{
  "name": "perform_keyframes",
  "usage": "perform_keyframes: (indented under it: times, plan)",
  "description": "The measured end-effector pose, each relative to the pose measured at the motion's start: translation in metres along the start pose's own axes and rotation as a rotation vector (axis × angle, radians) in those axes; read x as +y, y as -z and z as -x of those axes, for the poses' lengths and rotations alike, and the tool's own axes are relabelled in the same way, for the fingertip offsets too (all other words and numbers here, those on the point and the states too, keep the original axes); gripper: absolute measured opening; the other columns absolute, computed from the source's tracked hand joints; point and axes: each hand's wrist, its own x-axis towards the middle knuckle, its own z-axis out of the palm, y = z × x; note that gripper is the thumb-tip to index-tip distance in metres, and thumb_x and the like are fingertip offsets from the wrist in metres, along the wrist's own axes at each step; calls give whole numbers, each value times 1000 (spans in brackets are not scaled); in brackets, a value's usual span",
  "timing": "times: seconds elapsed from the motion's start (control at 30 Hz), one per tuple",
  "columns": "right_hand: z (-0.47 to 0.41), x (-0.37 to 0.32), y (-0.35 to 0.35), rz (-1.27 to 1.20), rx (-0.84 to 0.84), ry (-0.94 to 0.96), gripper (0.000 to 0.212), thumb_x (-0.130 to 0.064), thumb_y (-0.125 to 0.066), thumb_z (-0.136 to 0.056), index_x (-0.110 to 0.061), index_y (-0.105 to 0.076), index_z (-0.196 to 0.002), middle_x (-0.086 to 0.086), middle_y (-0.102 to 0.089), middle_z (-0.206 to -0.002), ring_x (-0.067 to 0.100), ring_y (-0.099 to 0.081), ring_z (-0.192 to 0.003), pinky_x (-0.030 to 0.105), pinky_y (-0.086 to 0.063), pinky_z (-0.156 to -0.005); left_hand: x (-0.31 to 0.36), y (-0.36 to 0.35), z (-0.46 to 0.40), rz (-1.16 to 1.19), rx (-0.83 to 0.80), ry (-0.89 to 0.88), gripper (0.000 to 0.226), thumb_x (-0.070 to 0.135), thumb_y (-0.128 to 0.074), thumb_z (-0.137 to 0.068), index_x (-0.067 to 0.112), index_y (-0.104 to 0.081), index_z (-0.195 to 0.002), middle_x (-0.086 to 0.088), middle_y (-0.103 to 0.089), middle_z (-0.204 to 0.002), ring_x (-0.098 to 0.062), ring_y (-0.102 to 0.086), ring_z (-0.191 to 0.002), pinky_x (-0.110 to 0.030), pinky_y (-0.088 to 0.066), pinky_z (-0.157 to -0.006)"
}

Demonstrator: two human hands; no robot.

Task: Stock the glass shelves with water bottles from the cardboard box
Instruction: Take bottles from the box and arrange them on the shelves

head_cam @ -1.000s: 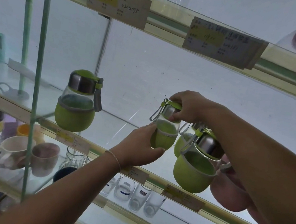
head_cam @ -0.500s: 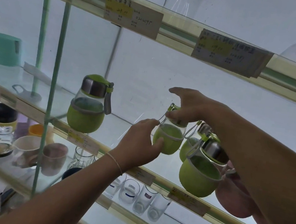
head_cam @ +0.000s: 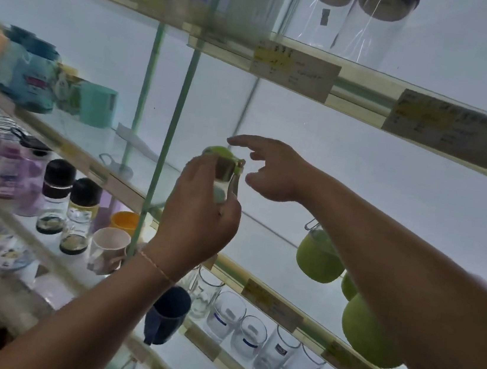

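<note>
Your left hand (head_cam: 197, 221) grips a green-lidded water bottle (head_cam: 223, 166) by its body above the front edge of the glass shelf (head_cam: 262, 242), your right hand (head_cam: 272, 169) hovers open-fingered just beside its lid, so you seem mid-placement and next should set it upright near the other green bottles (head_cam: 317, 259).

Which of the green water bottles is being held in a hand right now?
The green-lidded bottle gripped by the left hand, left of the others. The remaining green bottles stand untouched on the shelf, behind the right forearm.
</note>
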Motion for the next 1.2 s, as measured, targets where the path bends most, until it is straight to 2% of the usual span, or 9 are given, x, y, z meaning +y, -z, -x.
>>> perform_keyframes:
  times: [0.17,0.33,0.47,0.63,0.73,0.83,0.93,1.07,1.2]
  plan:
    - [-11,-17,-11,54,-70,48,74,-8,-66,-80,-25,-42,-147,-6,-45,-151,18,-41,-137,34,-36,-111,-16,4,10,-48,-104,200,77,21,-61,-86,8,-21,-151,-11,-35,-149,-22,-35,-134,-21,-26,-96]
    - [-11,-20,-13,98,-83,35,79,-5,-64,-75,-24,-40,-148,-4,-46,-150,20,-41,-136,35,-40,-107,-25,0,14,5,-165,291,75,24,-61,-83,11,-25,-148,-9,-45,-139,-23,-49,-118,-29,-42,-91]
    - [-5,-20,-2,182,-111,23,77,-12,-66,-79,-27,-39,-149,1,-45,-146,22,-44,-130,34,-42,-103,-23,-1,11,85,-226,330,85,21,-65,-83,13,-16,-152,-8,-39,-144,-24,-46,-125,-28,-42,-92]
    - [9,-16,14,321,-190,-14,71,-2,-55,-86,-24,-34,-151,3,-45,-134,17,-43,-106,31,-43,-93,-25,-2,4,181,-328,398,91,6,-61,-80,17,-9,-154,-6,-31,-151,-17,-40,-127,-23,-34,-87]
    - [14,-7,18,403,-179,-18,60,-5,-53,-91,-21,-40,-147,2,-50,-130,20,-45,-118,28,-37,-93,-24,-6,4,210,-369,420,90,4,-59,-82,19,-8,-154,-6,-30,-153,-23,-39,-132,-26,-35,-88]
    - [12,3,17,354,-153,-57,61,-25,-61,-93,-27,-37,-149,2,-47,-127,21,-41,-127,29,-34,-99,-23,-11,7,227,-390,409,86,3,-58,-82,17,-12,-152,-6,-37,-145,-15,-41,-121,-22,-36,-84]
    - [9,12,13,315,-101,-76,60,-38,-69,-87,-25,-46,-142,-1,-45,-120,21,-46,-118,32,-39,-97,-24,-16,7,225,-383,401,82,3,-59,-80,15,-17,-150,-5,-42,-136,-15,-44,-117,-15,-39,-77]
    - [7,14,8,316,-38,-100,52,-43,-70,-84,-15,-55,-125,1,-56,-118,22,-52,-108,32,-45,-82,-28,-21,5,210,-368,436,88,6,-60,-81,19,-12,-153,-9,-35,-148,-25,-41,-130,-34,-42,-94]
    - [8,13,6,309,47,-152,50,-49,-68,-80,-8,-63,-107,9,-64,-106,23,-58,-96,37,-50,-77,-28,-23,1,267,-393,475,84,7,-58,-83,18,-12,-153,-8,-46,-138,-21,-47,-121,-33,-42,-88]
